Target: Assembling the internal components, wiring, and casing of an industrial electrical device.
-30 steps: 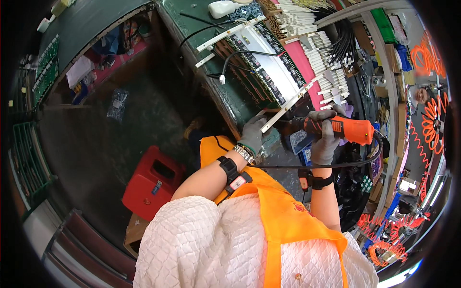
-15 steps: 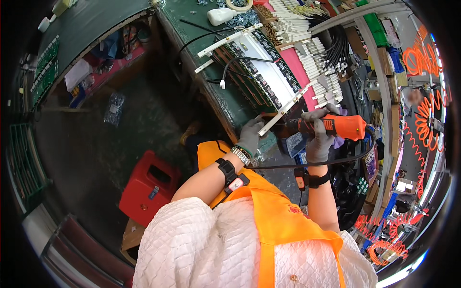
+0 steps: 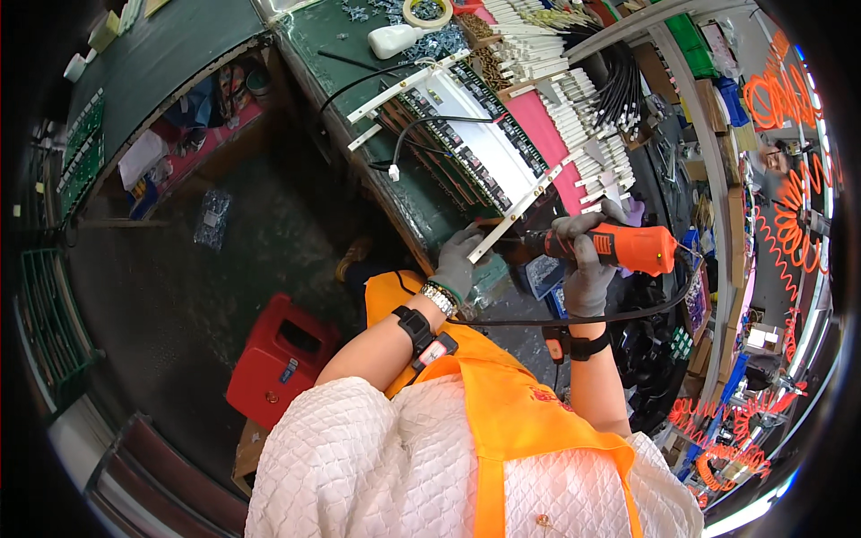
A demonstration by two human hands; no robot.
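My right hand (image 3: 587, 273), in a grey glove, is wrapped round an orange-and-black power screwdriver (image 3: 644, 249). The tool lies nearly level, and its dark nose points left at the near white strip (image 3: 516, 215). My left hand (image 3: 457, 260), also gloved, has its fingers closed at the near-left end of that strip. The strip runs along the near edge of a circuit-board assembly (image 3: 489, 148) with a silver middle and dark component rows. A second white strip (image 3: 408, 85) crosses its far end. The screwdriver's tip and some left fingertips are hard to make out.
The assembly rests on a green workbench (image 3: 309, 36). Beyond it are a white bottle (image 3: 393, 40), a tape roll (image 3: 428, 9) and many white-ended cables (image 3: 529, 58). A black cord (image 3: 556, 321) hangs across my forearms. A red box (image 3: 276, 363) stands low on the left.
The whole view has shifted slightly, with the bench sitting a little lower and further left. Both hands keep about the same places at the strip and screwdriver.
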